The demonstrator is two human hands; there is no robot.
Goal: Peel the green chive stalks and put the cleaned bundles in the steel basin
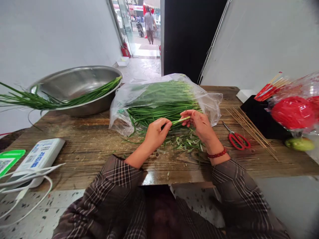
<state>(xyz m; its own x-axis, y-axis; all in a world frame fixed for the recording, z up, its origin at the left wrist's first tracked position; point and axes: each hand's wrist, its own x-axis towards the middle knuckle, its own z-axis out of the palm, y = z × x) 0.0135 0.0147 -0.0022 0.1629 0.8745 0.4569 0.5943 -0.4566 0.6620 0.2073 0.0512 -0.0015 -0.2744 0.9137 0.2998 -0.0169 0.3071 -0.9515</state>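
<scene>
Blue lettering [43, 155], unreadable, marked the white device [37, 167] at the counter's [99, 146] near-left corner; centrally above the near edge, the left hand [157, 133] pinched green stalks [180, 120], the right hand's [199, 124] fingers loosely curled around them.

The camera sits on the person's head. It looks forward and down over the wooden table [87, 142]. The left hand [157, 132] and right hand [201, 127] are close, in the middle of the view. The sleeves [109, 199] come in from the bottom edge. The camera also sees past the table, out the open doorway [146, 53] far away at the top.
</scene>
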